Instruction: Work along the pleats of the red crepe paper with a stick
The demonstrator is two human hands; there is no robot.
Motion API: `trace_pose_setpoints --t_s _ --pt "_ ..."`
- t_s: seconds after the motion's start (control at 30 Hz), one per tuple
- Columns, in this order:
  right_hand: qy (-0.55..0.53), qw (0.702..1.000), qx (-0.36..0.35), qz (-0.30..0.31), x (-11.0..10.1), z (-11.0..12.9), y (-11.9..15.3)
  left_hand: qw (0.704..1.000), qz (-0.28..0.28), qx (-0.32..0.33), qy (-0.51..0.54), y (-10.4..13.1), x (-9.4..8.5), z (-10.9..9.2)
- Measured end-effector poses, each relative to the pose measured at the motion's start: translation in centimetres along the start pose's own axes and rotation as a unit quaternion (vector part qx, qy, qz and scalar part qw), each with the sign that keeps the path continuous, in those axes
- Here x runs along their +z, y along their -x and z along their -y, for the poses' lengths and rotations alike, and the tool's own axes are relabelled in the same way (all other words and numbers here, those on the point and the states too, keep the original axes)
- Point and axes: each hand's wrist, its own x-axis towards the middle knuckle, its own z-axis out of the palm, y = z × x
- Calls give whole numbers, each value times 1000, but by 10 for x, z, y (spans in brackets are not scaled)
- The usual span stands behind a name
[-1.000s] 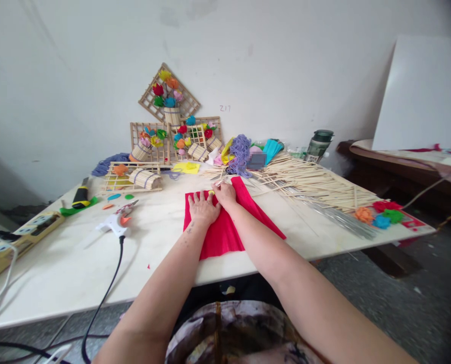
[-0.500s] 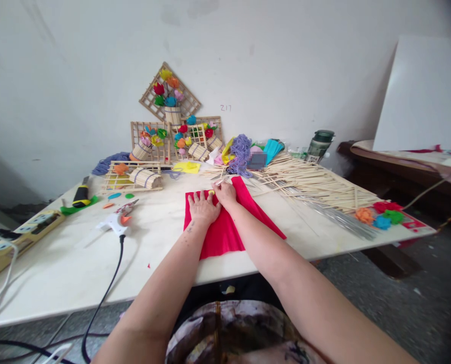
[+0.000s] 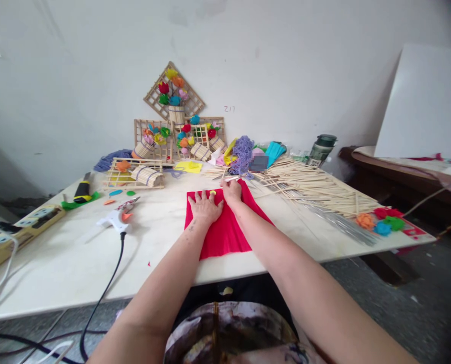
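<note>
The left hand [image 3: 206, 207] is spread over paper [image 3: 223, 237]. At the paper's far edge, a rod [image 3: 233, 178] is pinched by the right hand [image 3: 232, 191].

A pale, faintly smudged wall [image 3: 286, 60] rises behind, marked with small red handwritten characters [image 3: 229, 109]. A broad white worktable [image 3: 74, 263] stands against it. At right, a white panel [image 3: 422, 101] leans above a second, brown-edged table [image 3: 365, 157]. The speckled grey floor [image 3: 434, 303] shows below; soft light falls evenly.
</note>
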Motion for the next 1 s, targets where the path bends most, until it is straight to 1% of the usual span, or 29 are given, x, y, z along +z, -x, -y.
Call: trace_pose_setpoints --t_s 0.1,0.23,0.3,0.4,0.47,0.57,0.67,0.83,1.0 --pt "-1 1000 29 10 -1 2 -4 1000 5 -2 4 0 0 -1" --pt "1 998 47 42 1 14 -9 1000 11 -1 1 0 -1 -2" --pt "1 997 36 66 3 20 -11 1000 14 -1 0 0 -2 -2" --pt "1 996 -5 91 7 24 -9 1000 22 -3 0 0 -3 -2" --pt "15 996 -17 88 9 22 -5 1000 27 -3 1 0 -3 -2" --pt "37 997 -25 66 10 14 -1 1000 29 -2 3 1 -3 -2" --pt "37 996 -47 73 9 10 1 1000 28 -3 4 1 -3 -2" --pt "84 990 -44 101 7 13 4 1000 28 -1 5 1 -3 -2" --pt "118 985 -47 113 8 13 4 999 33 -3 13 2 -4 -1"
